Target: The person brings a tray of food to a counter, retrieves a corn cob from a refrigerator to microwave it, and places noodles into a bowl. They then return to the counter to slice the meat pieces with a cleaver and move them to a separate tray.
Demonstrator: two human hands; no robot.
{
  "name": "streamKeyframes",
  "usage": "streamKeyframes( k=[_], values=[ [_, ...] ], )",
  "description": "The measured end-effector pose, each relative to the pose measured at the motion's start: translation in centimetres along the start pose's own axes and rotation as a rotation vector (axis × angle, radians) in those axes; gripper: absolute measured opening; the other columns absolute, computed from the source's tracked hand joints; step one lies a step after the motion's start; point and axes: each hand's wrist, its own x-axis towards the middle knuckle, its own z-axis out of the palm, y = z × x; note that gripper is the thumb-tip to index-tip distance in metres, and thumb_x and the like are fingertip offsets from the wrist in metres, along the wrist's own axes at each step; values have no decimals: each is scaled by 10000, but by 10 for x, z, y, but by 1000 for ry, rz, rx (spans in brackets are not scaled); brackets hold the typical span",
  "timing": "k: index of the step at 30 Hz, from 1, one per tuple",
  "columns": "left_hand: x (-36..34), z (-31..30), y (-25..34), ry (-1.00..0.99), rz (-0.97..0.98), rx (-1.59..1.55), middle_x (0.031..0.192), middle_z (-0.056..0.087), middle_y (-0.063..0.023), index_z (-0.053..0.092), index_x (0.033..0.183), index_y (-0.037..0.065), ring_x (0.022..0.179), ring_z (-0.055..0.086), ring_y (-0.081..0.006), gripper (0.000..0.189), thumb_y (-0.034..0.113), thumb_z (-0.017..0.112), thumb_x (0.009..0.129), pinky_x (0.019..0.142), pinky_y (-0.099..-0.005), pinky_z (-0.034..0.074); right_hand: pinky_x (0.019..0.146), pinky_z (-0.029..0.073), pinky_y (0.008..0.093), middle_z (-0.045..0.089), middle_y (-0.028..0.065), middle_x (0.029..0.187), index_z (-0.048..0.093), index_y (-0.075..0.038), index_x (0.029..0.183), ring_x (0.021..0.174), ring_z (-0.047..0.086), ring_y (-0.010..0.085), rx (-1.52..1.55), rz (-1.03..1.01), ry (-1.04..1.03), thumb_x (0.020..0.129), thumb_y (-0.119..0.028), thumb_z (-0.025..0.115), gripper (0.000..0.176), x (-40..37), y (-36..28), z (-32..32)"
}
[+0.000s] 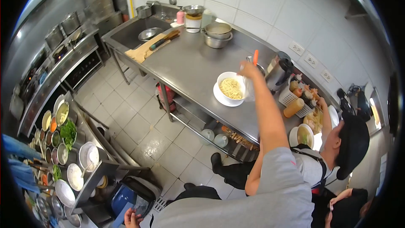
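Observation:
On the steel table a white bowl of noodles (231, 89) stands on a white plate (220, 98). My right hand (250, 70) is stretched over the bowl's far right rim, fingers bent together and slightly blurred; whatever they hold cannot be made out. Clear plastic (249, 89) shows below that hand, beside the bowl. Just behind it an orange handle (255, 57) sticks up from a metal container. My left hand (133, 218) is low at the bottom left with curled fingers, near a blue container (123, 200); its contents, if any, are hidden.
A co-worker in a black cap (353, 145) stands at right, reaching past a sauce-bottle basket (293, 97) near a soup bowl (304, 136). Metal bowls (217, 38), a cutting board (145, 51) and a sink (126, 31) lie farther back. Ingredient pans (65, 192) line the left counter.

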Motion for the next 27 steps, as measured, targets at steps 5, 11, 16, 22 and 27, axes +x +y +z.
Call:
streamKeyframes(
  k=[5, 11, 16, 22, 27],
  values=[
    [4, -46, -92, 48, -102, 101, 1115, 702, -66, 612, 1354, 77, 767, 669, -142, 318, 107, 598, 1038, 598, -280, 564, 977, 563, 489, 746, 184, 1206, 706, -99, 1255, 1137, 706, 376, -214, 81, -57, 801, -328, 838, 526, 11, 13, 162],
    [-70, -114, -215, 174, -358, 201, 899, 722, -66, 653, 1273, -5, 743, 646, -130, 329, 124, 645, 970, 567, -277, 485, 974, 537, 527, 723, 229, 1172, 656, -38, 1274, 1114, 679, 452, 189, 108, 616, 915, -249, 714, 420, -20, 7, 101],
    [-132, -139, -265, 294, -599, 132, 1063, 724, -107, 633, 1355, 82, 742, 713, -240, 422, 151, 655, 939, 605, -385, 602, 921, 557, 510, 744, 251, 1092, 729, -15, 1176, 1043, 708, 437, -322, -331, 85, 974, -231, 599, 323, -6, 35, 167],
    [-159, -166, -288, 412, -630, 23, 1045, 721, -90, 647, 1354, 104, 759, 702, -218, 420, 184, 676, 942, 613, -360, 582, 1135, 426, 432, 619, 195, 1418, 587, -26, 1408, 1324, 575, 347, 662, -309, 367, 987, -216, 719, 480, -99, -186, 119],
    [-171, -178, -312, 433, -567, -111, 1031, 703, -67, 652, 1361, 97, 755, 686, -194, 408, 196, 673, 965, 619, -325, 569, 1101, 447, 423, 617, 203, 1273, 585, -21, 1307, 1214, 593, 318, 535, -303, -219, 884, -9, 580, 423, -275, -355, 244]
  ],
)
